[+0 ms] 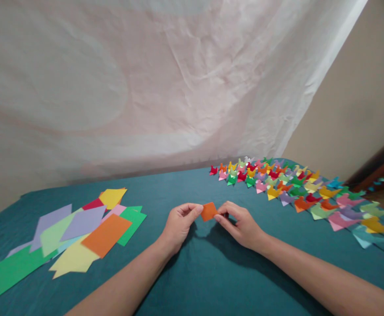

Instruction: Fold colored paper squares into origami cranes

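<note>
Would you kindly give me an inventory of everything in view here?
Small orange paper: one, orange, between the hands
Paper sheets: about a dozen, overlapping, mixed colours, left on the table
Folded paper birds: dozens, mixed colours, in rows at right
Table cover: one, teal, under the papers
Hanging cloth: one, whitish-pink, behind the table
Wall: beige, right background
Left hand: one, bare, pinching the orange paper's left edge
Right hand: one, bare, pinching its right corner

Craft space: folded paper birds (273,192)
</note>
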{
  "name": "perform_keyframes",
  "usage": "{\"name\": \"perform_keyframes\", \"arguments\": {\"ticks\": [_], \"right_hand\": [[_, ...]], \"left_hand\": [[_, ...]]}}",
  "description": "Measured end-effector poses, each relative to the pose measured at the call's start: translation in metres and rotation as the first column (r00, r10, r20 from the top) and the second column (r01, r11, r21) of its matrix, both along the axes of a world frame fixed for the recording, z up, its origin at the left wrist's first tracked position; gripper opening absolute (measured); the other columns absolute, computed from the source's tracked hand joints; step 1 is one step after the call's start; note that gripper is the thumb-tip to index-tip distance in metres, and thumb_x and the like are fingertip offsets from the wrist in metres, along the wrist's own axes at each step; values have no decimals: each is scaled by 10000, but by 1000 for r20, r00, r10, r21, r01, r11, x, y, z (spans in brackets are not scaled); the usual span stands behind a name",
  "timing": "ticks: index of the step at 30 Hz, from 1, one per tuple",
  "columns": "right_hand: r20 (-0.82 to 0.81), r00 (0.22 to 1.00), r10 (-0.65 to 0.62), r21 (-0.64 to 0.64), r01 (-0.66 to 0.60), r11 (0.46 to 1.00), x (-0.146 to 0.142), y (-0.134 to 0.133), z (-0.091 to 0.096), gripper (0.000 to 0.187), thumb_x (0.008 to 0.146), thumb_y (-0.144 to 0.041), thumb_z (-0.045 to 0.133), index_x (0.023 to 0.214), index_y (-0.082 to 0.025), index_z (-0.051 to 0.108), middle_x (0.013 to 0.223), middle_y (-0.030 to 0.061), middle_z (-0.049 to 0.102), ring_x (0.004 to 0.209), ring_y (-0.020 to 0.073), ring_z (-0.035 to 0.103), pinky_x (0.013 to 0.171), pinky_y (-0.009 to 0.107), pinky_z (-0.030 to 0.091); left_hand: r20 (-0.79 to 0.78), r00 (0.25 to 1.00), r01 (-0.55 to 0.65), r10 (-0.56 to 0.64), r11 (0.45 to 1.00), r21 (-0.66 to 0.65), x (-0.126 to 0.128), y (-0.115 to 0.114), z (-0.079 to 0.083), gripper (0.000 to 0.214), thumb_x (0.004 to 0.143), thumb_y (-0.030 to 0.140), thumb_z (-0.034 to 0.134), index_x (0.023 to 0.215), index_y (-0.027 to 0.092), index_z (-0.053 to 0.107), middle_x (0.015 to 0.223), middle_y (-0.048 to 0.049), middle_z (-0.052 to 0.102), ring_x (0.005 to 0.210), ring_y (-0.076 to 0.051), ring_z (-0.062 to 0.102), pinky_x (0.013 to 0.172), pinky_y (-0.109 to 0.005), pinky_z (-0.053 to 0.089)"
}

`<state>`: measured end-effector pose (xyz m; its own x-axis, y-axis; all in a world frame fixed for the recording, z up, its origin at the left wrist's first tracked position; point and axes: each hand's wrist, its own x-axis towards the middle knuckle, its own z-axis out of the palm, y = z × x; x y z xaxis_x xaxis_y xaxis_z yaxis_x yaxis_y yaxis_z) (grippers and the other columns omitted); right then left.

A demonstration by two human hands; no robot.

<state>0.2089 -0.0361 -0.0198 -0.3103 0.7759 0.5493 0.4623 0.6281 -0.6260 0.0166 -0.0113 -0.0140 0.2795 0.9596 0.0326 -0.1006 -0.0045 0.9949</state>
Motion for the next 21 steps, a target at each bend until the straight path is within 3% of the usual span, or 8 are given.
{"name": "perform_keyframes", "arguments": {"ticks": [3,8,11,15,21], "right_hand": [[-35,998,-57,0,57,998,1,0,1,92,873,-223,515,806,-187,567,716,25,568,672,146,504,635,270,404],[-65,996,-62,6,62,998,2,-1,3,85,865,-208,517,827,-188,591,743,33,587,683,149,511,638,274,417],[-58,997,-43,-2,43,999,1,-1,3,53,843,-216,552,843,-183,594,748,35,588,678,149,507,624,272,417],[-21,1000,4,6,-4,1000,0,-1,2,51,813,-230,610,828,-182,601,722,26,583,685,152,510,630,275,413],[35,998,53,60,-55,997,0,2,-1,84,864,-225,552,856,-190,629,722,26,585,702,149,523,647,272,425]], "left_hand": [[-158,987,-10,30,992,128,-2,0,2,217,756,353,660,785,140,690,762,-27,687,685,-140,576,670,-236,421],[-381,918,46,108,927,373,-6,0,4,127,770,272,639,774,161,700,782,-33,687,723,-157,588,697,-252,418],[-382,914,38,139,906,421,-7,-1,5,114,778,260,631,761,163,690,778,-36,682,737,-163,598,713,-258,427],[-345,936,106,61,890,444,-5,-3,4,134,789,266,627,736,154,680,777,-47,676,746,-163,606,738,-264,440],[-384,922,145,43,882,447,-2,-5,5,138,807,272,603,768,166,683,824,-52,684,779,-170,610,757,-264,445]]}}
